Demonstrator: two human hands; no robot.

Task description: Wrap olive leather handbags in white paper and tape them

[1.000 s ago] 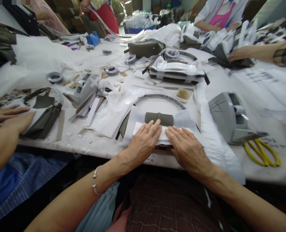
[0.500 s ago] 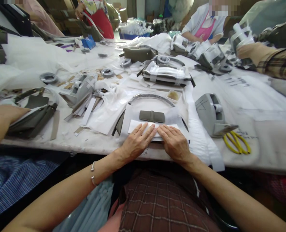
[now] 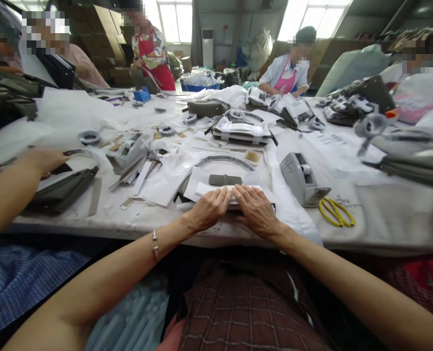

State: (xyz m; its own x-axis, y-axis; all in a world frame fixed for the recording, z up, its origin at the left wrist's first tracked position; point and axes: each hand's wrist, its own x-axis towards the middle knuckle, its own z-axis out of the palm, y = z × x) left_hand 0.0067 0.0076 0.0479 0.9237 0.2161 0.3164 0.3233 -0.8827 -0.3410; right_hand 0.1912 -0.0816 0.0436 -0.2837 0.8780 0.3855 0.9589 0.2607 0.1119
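Curled in more than half a second ago, my left hand (image 3: 211,208) and right hand (image 3: 256,209) touch the folded white paper (image 3: 203,188); pinching or pressing, I cannot tell. It lies crosswise beneath both, equally near, bodyward of the olive flap (image 3: 225,180).

No readable words, dark hand-drawn strokes (image 3: 290,168) on a grey dispenser (image 3: 297,185), faint handwriting (image 3: 344,200) on the white tabletop (image 3: 379,219) (too small to make out)
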